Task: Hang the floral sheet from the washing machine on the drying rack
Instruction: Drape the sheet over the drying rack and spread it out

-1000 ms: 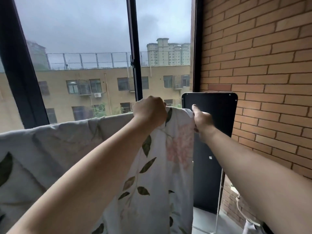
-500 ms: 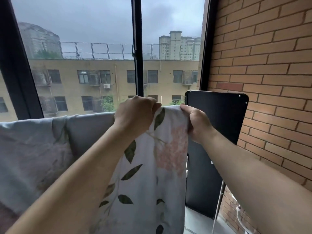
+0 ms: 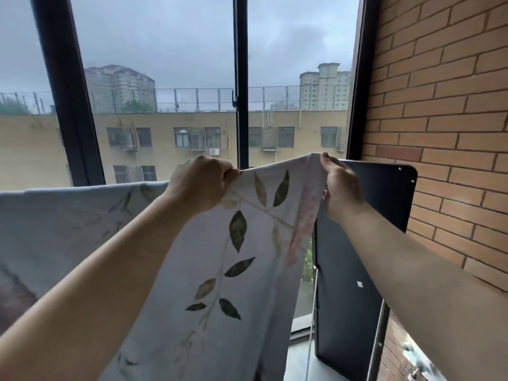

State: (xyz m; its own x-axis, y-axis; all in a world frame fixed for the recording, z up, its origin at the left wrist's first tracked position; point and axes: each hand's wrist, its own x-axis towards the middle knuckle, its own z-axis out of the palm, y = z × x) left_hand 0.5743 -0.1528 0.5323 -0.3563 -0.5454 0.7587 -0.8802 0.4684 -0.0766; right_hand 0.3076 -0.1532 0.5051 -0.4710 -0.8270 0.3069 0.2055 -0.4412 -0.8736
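The floral sheet, pale with green leaves and a pink bloom, hangs in front of the window. Its left part lies draped over a horizontal line, with the rack itself hidden under the cloth. My left hand grips the sheet's top edge in a fist. My right hand pinches the sheet's right top corner and holds it raised. The stretch of cloth between my hands is pulled taut. The washing machine is out of view.
A black flat panel stands upright to the right, close to the brick wall. Dark window frames run vertically behind the sheet. A thin metal pole and a grey floor show at the lower right.
Both hands have spread apart along the top edge, the right hand lifting the corner higher. The cloth between them is now stretched out. The camera has tilted up.
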